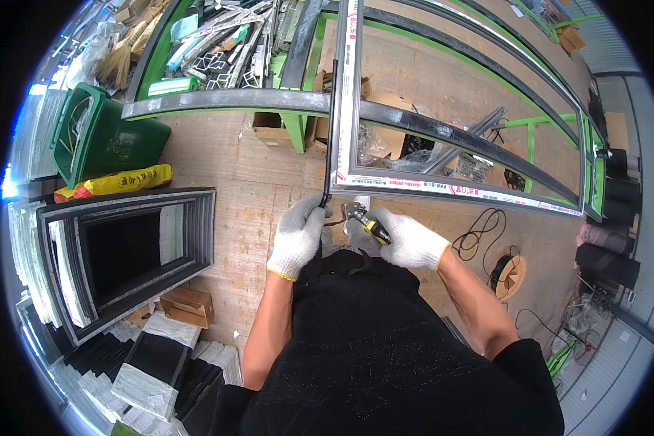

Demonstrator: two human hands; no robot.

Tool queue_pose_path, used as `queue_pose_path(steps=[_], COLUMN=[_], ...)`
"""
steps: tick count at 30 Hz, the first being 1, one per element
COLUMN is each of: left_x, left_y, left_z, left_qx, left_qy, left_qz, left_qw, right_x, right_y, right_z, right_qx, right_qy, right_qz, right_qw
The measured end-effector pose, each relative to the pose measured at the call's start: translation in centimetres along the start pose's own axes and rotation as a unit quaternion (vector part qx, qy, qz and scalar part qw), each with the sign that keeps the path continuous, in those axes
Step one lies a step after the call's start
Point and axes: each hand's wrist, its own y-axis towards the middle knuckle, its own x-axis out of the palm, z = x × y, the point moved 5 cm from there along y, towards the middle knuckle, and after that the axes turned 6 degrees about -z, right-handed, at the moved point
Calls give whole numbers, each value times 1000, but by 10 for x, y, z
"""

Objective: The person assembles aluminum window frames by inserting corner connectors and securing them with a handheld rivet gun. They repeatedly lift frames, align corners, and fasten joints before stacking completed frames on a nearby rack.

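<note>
My left hand (pixel 298 234), in a white knitted glove, is closed around the lower end of a black strip (pixel 330 156) by the near left corner of a window frame (pixel 414 184). The strip runs up along the frame's left side. My right hand (pixel 411 237), gloved too, grips hand cutters (pixel 376 230) with yellow and black handles. Their metal head points left, toward my left hand, and a short dark end lies between the two. The silvery-grey frame bears printed protective film and rests on a green stand with dark padded bars (pixel 458 138).
A green wheeled bin (pixel 116 138) and a yellow sack (pixel 123 180) stand at left, above stacked dark frames (pixel 203 225). Offcuts (pixel 218 62) fill a rack at the far left. A cable reel (pixel 511 277) and loose black cable (pixel 479 236) lie on the floor at right.
</note>
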Motion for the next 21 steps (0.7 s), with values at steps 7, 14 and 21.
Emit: queue_pose_path(steps=[7,14,21], left_x=[-3,-6,-8], left_y=[-6,-10,-11], left_z=[18,21,25], left_qx=[62,73,115], left_qy=[69,95,124], left_qz=[61,74,83], left_qw=[994,990,982], right_x=[-6,-9,-5], right_y=[16,21,29], right_z=[-18,-23,-24], right_qx=[-43,-89,-93], right_qy=[-68,-84,-71], right_qz=[49,57,66], right_qw=[996,991,991])
